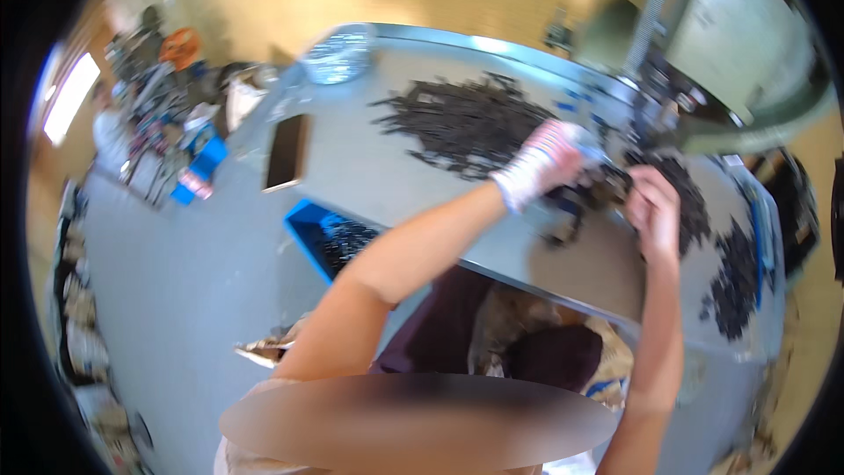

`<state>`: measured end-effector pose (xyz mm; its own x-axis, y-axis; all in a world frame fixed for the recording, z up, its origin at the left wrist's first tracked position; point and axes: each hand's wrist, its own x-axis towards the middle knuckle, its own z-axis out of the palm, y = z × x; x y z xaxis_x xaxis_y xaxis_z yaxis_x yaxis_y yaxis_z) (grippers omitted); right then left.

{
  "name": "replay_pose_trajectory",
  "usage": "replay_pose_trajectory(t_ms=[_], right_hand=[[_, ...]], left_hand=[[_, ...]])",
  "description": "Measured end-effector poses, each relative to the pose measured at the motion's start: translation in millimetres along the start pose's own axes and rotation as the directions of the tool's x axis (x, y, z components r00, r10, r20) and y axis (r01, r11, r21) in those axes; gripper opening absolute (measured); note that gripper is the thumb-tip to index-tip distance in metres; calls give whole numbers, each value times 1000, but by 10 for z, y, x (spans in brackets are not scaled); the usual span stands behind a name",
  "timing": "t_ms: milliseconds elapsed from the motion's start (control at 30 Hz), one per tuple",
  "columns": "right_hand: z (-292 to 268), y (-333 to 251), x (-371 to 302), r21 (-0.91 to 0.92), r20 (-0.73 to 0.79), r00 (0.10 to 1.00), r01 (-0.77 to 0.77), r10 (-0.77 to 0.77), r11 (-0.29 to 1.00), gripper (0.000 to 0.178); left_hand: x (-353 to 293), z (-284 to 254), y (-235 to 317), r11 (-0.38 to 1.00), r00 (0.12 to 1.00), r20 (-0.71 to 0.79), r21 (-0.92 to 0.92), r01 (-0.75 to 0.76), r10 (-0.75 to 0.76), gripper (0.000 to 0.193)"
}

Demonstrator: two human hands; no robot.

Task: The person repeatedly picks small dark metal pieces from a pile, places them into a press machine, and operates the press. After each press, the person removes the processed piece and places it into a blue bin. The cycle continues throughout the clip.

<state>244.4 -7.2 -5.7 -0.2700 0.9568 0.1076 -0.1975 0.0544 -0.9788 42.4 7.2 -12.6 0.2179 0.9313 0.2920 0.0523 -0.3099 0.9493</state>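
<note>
My left hand (549, 158), in a white and pink glove, reaches over the table to the near side of a small bench machine (655, 97). Its fingers are curled closed, and what they grip is blurred. Bare, my right hand (655, 202) is closed in a pinch at the machine's right side, by a dark piece too small and smeared to name. Left of the gloved hand spreads a heap of dark, thin strips (457, 119). Another dark heap (690, 198) lies just beyond my right hand.
On the metal table (378, 167) lie a dark phone-like slab (287, 151) and a clear round bag (340, 53). A blue bin (308, 222) with small dark parts stands at the near edge. More dark pieces (734, 281) lie far right. Clutter (158, 105) stands at the left.
</note>
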Motion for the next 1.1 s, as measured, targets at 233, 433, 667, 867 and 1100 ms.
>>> replay_pose_trajectory(t_ms=[233, 433, 667, 867, 1100], right_hand=[[-76, 85, 60, 3, -59, 998, 9, -9, 1000, 13], [-157, 120, 105, 5, 4, 1000, -2, 2, 1000, 8], [-163, 129, 110, 17, -16, 999, -32, 33, 999, 7], [-174, 136, 119, -5, -20, 999, -25, 24, 1000, 6], [-177, 135, 115, -18, -20, 1000, -18, 18, 1000, 6]], left_hand=[[69, 28, -26, 980, 982, -7, -74, 187, -188, 14], [87, 31, -17, 965, 967, -25, -71, 252, -254, 18], [73, -37, -36, 962, 961, -184, 139, 236, -209, 19], [5, -29, 57, 972, 919, -326, 5, 236, -221, 25], [8, -21, 96, 966, 939, -226, -45, 256, -260, 19]])
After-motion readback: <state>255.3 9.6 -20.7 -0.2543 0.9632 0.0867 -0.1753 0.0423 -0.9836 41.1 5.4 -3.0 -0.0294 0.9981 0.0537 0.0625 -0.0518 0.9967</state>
